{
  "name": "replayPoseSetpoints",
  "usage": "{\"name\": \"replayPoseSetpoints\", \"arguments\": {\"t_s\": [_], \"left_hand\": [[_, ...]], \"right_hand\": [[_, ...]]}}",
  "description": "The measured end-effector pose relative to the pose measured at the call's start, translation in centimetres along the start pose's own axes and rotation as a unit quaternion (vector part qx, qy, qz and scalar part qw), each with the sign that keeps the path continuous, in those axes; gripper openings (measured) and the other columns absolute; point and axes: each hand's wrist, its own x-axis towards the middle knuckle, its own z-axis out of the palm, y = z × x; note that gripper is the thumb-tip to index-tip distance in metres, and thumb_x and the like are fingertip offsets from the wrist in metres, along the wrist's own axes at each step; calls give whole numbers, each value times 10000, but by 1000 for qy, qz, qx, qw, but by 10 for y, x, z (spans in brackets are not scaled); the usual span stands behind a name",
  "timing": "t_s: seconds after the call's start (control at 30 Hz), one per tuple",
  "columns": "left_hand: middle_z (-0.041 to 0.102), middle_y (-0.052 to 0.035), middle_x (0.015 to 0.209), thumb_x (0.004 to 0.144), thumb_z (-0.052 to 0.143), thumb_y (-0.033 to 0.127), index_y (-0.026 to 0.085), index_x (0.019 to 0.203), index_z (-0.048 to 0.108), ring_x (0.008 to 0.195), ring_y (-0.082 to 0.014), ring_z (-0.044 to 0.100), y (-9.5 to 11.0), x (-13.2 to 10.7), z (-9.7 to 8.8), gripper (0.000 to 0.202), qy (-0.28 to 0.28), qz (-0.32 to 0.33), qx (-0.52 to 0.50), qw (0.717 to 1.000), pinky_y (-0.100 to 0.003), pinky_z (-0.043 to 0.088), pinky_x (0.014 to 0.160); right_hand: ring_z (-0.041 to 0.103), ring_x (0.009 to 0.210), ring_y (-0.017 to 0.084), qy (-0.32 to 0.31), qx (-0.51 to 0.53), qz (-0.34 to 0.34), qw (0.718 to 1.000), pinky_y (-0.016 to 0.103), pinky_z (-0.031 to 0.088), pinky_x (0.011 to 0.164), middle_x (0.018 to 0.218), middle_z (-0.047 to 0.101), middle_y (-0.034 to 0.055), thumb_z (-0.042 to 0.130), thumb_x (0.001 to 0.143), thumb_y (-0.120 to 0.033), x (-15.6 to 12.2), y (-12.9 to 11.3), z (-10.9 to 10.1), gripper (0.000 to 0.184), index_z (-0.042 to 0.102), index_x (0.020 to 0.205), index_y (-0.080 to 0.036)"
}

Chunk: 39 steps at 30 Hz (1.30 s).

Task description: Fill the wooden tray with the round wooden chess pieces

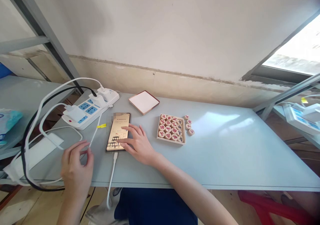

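Observation:
My right hand (140, 143) is open over a phone (118, 131), its spread fingertips on or just above the lit screen. The phone lies on the grey table and shows text with rows of round shapes at its lower end. A white charging cable (113, 171) runs from its near end over the table edge. To the left, my left hand (77, 161) is curled, thumb and fingertips pinched around a thin white cord (94, 136) that comes from the power strip (87, 108). A yellow tag (101, 125) is on that cord.
Right of the phone, a box (171, 141) holds several round Chinese chess pieces, with loose pieces (188, 126) beside it. Its lid (144, 102) lies near the wall. Looped black and white cables (26, 145) crowd the left. A red stool (265, 201) stands below the right side.

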Motion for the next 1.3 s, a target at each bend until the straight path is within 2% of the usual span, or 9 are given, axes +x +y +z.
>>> {"name": "replayPoseSetpoints", "arguments": {"t_s": [0.1, 0.23, 0.5, 0.73, 0.97, 1.1, 1.3], "left_hand": [[592, -105, 1042, 790, 530, 155, 165, 980, 588, 820, -184, 581, -1, 1, 0, 198, 0, 8, -1, 1000, -374, 500, 811], [602, -105, 1038, 792, 538, 157, 170, 965, 596, 925, -213, 578, -3, 1, 1, 183, -1, 23, 4, 1000, -388, 484, 857], [592, -95, 1054, 805, 496, 127, 191, 927, 619, 997, -228, 565, -4, 1, 2, 185, -27, 39, 14, 999, -385, 473, 873], [588, -90, 1062, 797, 486, 109, 201, 908, 625, 991, -227, 569, -2, 1, 0, 200, -33, 44, 13, 998, -365, 487, 815], [590, -84, 1041, 782, 562, 143, 198, 886, 625, 958, -215, 581, -2, 2, 0, 134, -27, 86, -6, 996, -355, 493, 805], [602, -76, 1007, 761, 613, 159, 200, 848, 611, 935, -213, 588, -1, 2, 0, 96, -21, 102, -9, 995, -374, 478, 841], [604, -77, 976, 758, 609, 167, 197, 823, 580, 907, -211, 587, 0, 2, 0, 78, -23, 107, -4, 994, -358, 480, 811]], "right_hand": [[269, 1302, 176, 6, 6, 7, 1000, 421, 153, 1109, 1340, 433, -19, 346, 944, -402, 0, 0, 0, 359, 689, 969, -301], [279, 1299, 176, 3, 14, -5, 1000, 422, 138, 1112, 1331, 442, -25, 379, 928, -426, 0, 0, 0, 341, 698, 931, -306], [265, 1306, 183, 48, 32, 79, 995, 455, 116, 1110, 1338, 435, -9, 342, 945, -400, 1, 5, 3, 358, 686, 982, -309], [318, 1269, 167, 35, 66, 51, 996, 446, 69, 1120, 1261, 493, -43, 376, 935, -397, 1, 4, 2, 346, 713, 872, -359], [306, 1279, 172, 41, 57, 51, 996, 437, 108, 1117, 1325, 435, -17, 367, 939, -389, 2, 1, -3, 313, 656, 1050, -343], [289, 1291, 175, 24, 36, 20, 999, 431, 121, 1115, 1334, 429, -7, 404, 926, -384, 2, -1, -3, 282, 654, 1041, -325], [259, 1310, 175, 4, 21, 2, 1000, 450, 132, 1110, 1358, 406, -5, 422, 915, -412, 1, -2, -1, 273, 636, 1063, -327]]}}
